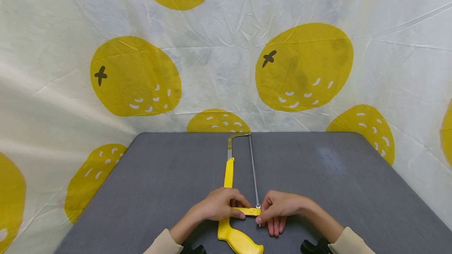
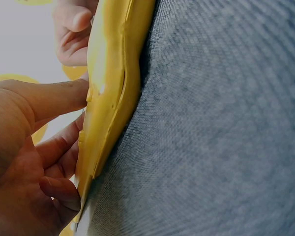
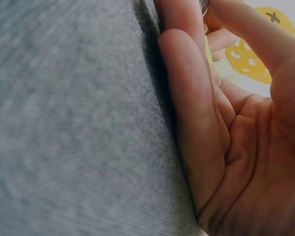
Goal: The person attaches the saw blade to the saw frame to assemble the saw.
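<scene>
pinching the short yellow crossbar [image 1: 251, 211] of a hacksaw [image 1: 228, 173], the left hand [image 1: 220, 205] has a closed grip, thumb on the near side and fingers on the far side. the right hand [image 1: 279, 207] has a closed grip too, its thumb and forefinger meeting at the crossbar's outer end on what looks like a metal tension screw [image 1: 259, 225], mostly hidden by the fingertips; its other fingers reach down close to the table. the step in hand appears to be adjusting the blade [image 1: 253, 167] at its near end, whether tightening or loosening i cannot tell. the next move probably calls for a firm left grip so the frame does not twist, and small fingertip turns on the right, minding that the blade stays seated. that blade runs from the crossbar to the far tip of the metal bow [image 1: 230, 144], seemingly joined at both ends. the hacksaw lies on its side on the grey table [image 1: 169, 183], yellow handle [image 1: 243, 242] towards the person, bow near the far edge. beyond it hangs a fruit-printed cloth [image 1: 219, 77].
</scene>
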`<state>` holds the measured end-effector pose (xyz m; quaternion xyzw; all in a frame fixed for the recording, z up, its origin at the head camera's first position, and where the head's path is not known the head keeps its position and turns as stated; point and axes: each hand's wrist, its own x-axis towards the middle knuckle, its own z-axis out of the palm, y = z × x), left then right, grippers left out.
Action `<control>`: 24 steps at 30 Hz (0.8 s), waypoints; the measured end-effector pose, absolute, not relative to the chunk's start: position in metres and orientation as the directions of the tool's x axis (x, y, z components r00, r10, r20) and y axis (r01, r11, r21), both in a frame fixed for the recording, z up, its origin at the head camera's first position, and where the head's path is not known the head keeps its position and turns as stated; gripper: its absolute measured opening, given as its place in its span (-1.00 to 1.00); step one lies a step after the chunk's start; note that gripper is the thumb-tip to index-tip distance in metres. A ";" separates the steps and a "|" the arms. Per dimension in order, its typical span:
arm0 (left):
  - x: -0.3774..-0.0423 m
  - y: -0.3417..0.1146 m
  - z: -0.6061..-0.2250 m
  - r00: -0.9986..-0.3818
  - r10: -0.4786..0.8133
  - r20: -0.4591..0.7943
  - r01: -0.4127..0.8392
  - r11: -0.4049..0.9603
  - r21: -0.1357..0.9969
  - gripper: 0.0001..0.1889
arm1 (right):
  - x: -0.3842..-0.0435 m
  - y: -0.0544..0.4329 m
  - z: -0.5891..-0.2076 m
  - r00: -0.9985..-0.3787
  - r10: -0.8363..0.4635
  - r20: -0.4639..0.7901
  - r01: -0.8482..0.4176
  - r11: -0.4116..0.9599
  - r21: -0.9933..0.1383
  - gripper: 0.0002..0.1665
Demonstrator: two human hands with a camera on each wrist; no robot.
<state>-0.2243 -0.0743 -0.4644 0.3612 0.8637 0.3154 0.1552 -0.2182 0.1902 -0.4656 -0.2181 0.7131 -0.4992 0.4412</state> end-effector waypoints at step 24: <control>-0.223 -0.074 -0.459 -0.701 0.712 -0.042 0.522 0.552 0.650 -0.75 | -0.223 0.195 -0.466 -0.458 -0.802 -0.384 0.123 0.370 -0.921 -0.66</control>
